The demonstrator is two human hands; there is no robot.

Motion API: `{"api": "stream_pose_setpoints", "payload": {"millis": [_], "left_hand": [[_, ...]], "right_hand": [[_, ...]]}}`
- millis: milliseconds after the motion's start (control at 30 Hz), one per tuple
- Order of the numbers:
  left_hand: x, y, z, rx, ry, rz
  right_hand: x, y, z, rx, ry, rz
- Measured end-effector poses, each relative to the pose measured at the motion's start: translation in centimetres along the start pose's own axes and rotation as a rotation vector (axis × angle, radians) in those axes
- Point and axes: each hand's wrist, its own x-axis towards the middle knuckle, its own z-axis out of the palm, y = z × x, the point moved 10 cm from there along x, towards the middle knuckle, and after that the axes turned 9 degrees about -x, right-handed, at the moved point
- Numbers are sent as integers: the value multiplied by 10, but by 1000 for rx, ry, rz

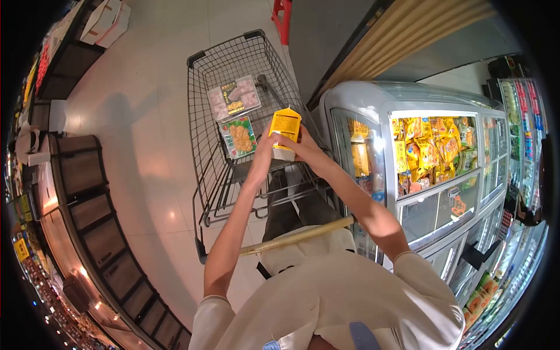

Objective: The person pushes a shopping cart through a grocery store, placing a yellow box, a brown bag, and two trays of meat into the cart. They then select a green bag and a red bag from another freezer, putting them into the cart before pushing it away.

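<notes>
Both my hands hold an orange and white carton [284, 127] upright in front of me, above the near end of a wire shopping cart [204, 99]. My left hand [263, 150] grips its lower left side. My right hand [298, 146] wraps around its lower right side and base. Inside the cart lie two flat packaged trays: a pale one with a dark label [234, 97] and a green one showing golden food [238, 137].
A chest freezer [361, 99] with glass lids stands right of the cart, holding yellow packets [431, 146]. Dark wooden shelving [87, 198] curves along the left. A red stool [281, 17] stands beyond the cart. Tiled floor [146, 116] lies between cart and shelving.
</notes>
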Motion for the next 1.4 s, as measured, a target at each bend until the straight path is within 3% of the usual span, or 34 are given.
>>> {"api": "stream_pose_setpoints", "payload": {"millis": [67, 133, 233, 333, 367, 567, 667, 733, 833, 867, 933, 1067, 1133, 1200, 1267, 1300, 1333, 1367, 1400], "left_hand": [[43, -11, -36, 128, 56, -67], [99, -61, -86, 118, 116, -272], [172, -116, -128, 133, 143, -275], [234, -163, -157, 182, 126, -170], [248, -169, -157, 127, 116, -98], [293, -202, -159, 123, 106, 11], [308, -227, -170, 112, 99, 49], [302, -228, -160, -50, 110, -9], [290, -213, -157, 44, 239, 75], [284, -200, -144, 20, 235, 107], [271, -150, -100, -70, 184, 197], [210, -22, 50, -100, -25, 481], [163, 21, 127, 121, -41, 707], [117, 44, 197, 389, -6, 930], [86, 27, 266, 517, -286, 1022], [76, 16, 300, 616, -451, 1026], [69, 1, 323, 635, -522, 998], [63, -14, 346, 653, -590, 970], [62, -24, 360, 640, -595, 939]], "right_hand": [[70, 28, 3, -70, 35, 2], [149, 62, -5, -132, 126, -36], [239, 114, -18, -206, 317, -123], [302, 161, -34, -283, 381, -4], [315, 171, -41, -322, 464, 5], [366, 191, -64, -303, 504, 9], [355, 151, -59, -457, 417, -118], [368, 161, -61, -617, 559, -198], [341, 115, -42, -715, 589, -165], [319, 90, -40, -698, 653, -176], [255, 15, -42, -505, 353, -299], [60, -103, -112, -497, 744, -908], [-42, -120, -174, -501, 940, -992], [-109, -86, -246, -477, 1068, -831], [-152, -13, -326, -45, 1200, -705], [-157, 28, -367, 18, 1180, -566], [-153, 67, -403, -29, 1146, -429], [-142, 108, -433, -299, 1023, -131], [-133, 136, -451, -512, 906, -25]]}}
